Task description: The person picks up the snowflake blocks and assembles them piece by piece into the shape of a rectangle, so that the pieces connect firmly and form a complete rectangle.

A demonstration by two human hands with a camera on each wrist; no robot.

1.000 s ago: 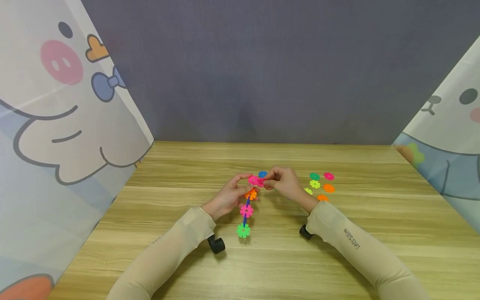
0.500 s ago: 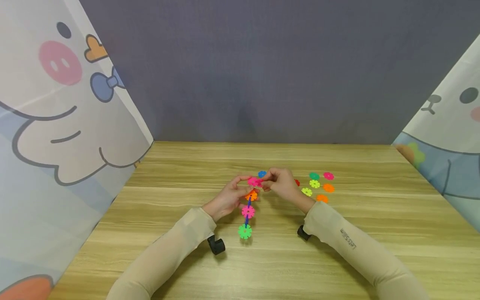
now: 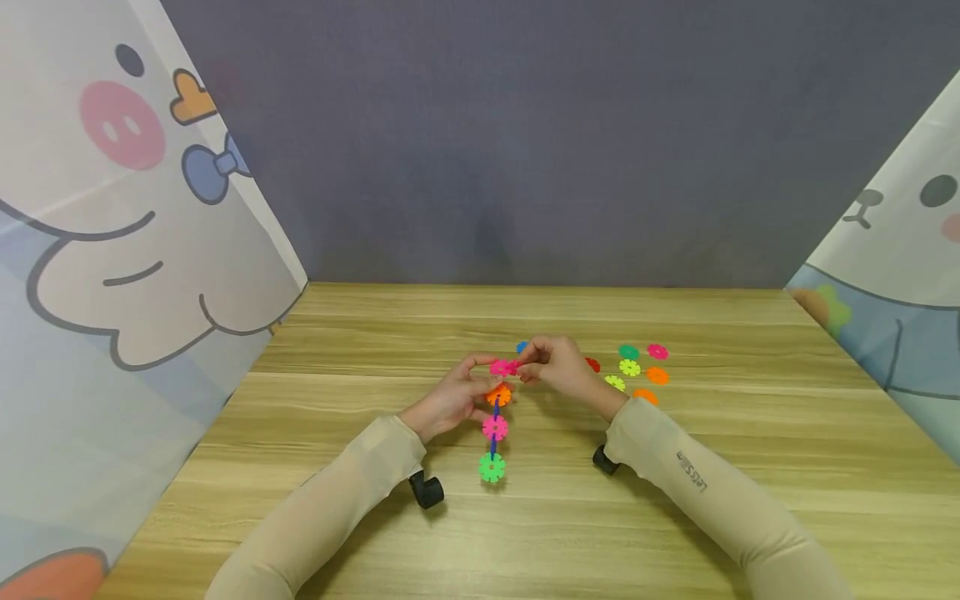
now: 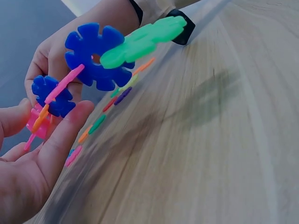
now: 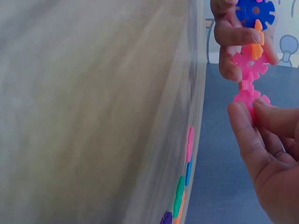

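Note:
A chain of slotted plastic snowflake discs hangs between my hands, clear of the table, with a green disc [image 3: 492,467] at its near end. Blue discs [image 4: 96,58] sit crosswise between the green, pink and orange ones. My left hand [image 3: 448,400] holds the chain by thumb and fingers around the orange disc [image 5: 256,44] and the pink disc [image 5: 251,63] beside it. With thumb and index finger, my right hand [image 3: 561,367] pinches another pink disc [image 5: 250,97] at the far end, its edge meeting the held chain. Fingers partly cover both pink discs.
Loose discs lie flat on the wooden table [image 3: 375,333] to the right: a green one [image 3: 628,352], a pink one [image 3: 657,351], yellow ones [image 3: 629,367], orange ones [image 3: 657,375] and a red one [image 3: 592,365]. A blue disc [image 3: 522,347] lies behind the hands. A grey panel [image 3: 525,167] stands behind.
Both hands have shifted slightly left, and the chain's green end has dropped a little nearer. The red disc has come into view beside my right hand. Both grips stay the same.

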